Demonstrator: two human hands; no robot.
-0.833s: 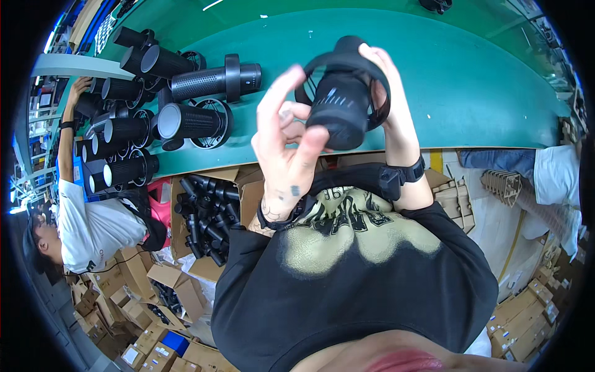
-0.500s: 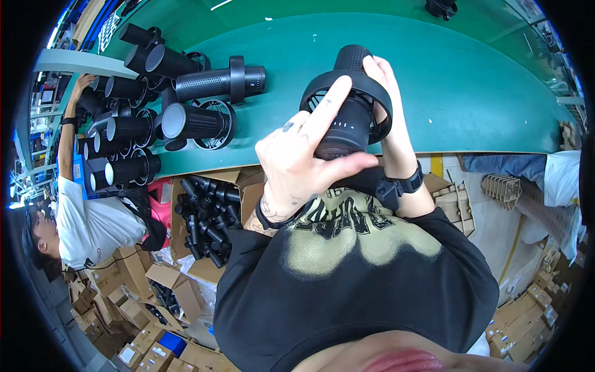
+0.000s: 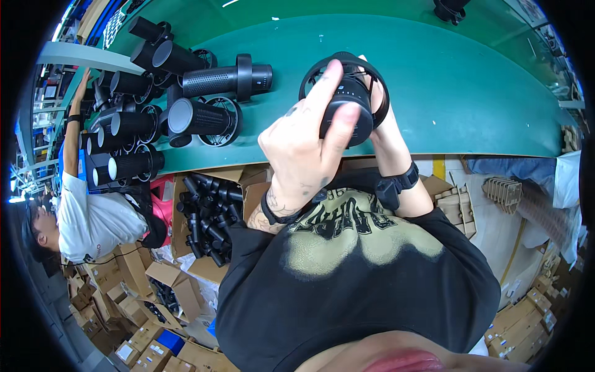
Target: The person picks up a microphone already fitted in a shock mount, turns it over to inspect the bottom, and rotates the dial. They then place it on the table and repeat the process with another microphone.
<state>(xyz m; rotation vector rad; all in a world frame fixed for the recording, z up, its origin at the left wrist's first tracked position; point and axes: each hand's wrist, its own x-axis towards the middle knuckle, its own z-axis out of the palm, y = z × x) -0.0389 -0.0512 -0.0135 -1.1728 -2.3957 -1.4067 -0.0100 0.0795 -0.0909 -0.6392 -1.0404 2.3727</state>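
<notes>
Above the green table, both my hands hold a black cylindrical device (image 3: 348,118) with a wide open ring around it. Its round end cap tilts toward me, with small marks near the rim. My left hand (image 3: 297,137) grips it from the left, index finger laid over the ring and thumb pressed near the cap. On the far right side, my right hand (image 3: 380,126) is wrapped around the device's body, most of its fingers hidden behind ring and body. Several similar black devices (image 3: 211,80) with perforated bodies and spoked rings lie to the left.
A cardboard box (image 3: 254,193) of black parts stands below the table edge. At the far left a co-worker (image 3: 102,217) in a white shirt reaches toward the devices. Another black device (image 3: 450,11) sits at the far edge. Grey moulded trays (image 3: 457,211) are at right.
The device has tipped so that its end cap faces me more and its perforated body is foreshortened. My left thumb has moved up onto the cap area. The view has shifted slightly.
</notes>
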